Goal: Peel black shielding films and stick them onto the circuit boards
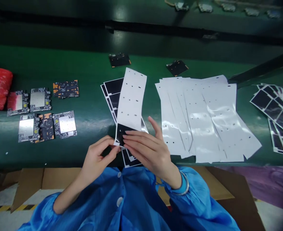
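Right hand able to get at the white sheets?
Likely yes: nothing lies between the right hand and the white sheets, though that hand is on the black-and-white strip.

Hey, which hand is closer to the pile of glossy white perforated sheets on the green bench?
The right hand is nearer, just left of the pile of glossy white perforated sheets. The left hand is farther left, beyond the right hand. Both hold a curved white-backed sheet.
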The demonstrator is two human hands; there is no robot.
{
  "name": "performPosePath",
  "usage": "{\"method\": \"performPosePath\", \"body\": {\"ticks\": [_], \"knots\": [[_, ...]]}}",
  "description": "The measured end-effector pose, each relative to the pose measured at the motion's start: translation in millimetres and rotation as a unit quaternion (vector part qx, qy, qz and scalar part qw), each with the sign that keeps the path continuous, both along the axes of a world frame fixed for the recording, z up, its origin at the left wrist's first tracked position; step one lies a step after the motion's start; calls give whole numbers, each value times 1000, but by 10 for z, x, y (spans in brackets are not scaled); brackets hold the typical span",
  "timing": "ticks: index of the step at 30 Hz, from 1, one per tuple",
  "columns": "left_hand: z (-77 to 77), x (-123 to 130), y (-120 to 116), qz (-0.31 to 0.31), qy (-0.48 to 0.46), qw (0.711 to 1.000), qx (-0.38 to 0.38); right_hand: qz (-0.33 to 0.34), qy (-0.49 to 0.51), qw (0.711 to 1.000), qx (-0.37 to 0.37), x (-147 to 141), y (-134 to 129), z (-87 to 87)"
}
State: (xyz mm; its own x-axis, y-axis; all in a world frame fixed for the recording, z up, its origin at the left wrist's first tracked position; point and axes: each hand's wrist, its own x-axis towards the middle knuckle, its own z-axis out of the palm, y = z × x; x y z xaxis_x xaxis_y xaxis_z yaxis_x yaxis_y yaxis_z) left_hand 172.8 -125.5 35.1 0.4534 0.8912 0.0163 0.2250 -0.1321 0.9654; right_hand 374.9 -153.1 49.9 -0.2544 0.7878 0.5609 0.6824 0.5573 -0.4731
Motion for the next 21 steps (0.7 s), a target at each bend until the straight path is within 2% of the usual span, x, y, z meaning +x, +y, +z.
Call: {"method": "performPosePath", "body": {"ticks": [6, 11, 16, 19, 21], "knots": [[-26, 100, -11, -2, 15, 998, 65, -11, -33, 999, 6, 7, 6, 5], [-29, 155, -8, -7, 24, 996, 81, -16, -60, 998, 18, -23, -20, -59], [-9, 175, -2, -6, 34, 999, 1, -27, -24, 999, -16, -66, 26, -99], [-42, 113, -25, 12, 21, 998, -55, -41, 70, 992, -97, 64, 103, -103], [-88, 21, -75, 38, 24, 996, -80, -83, 159, 972, -151, 248, 139, -108]]}}
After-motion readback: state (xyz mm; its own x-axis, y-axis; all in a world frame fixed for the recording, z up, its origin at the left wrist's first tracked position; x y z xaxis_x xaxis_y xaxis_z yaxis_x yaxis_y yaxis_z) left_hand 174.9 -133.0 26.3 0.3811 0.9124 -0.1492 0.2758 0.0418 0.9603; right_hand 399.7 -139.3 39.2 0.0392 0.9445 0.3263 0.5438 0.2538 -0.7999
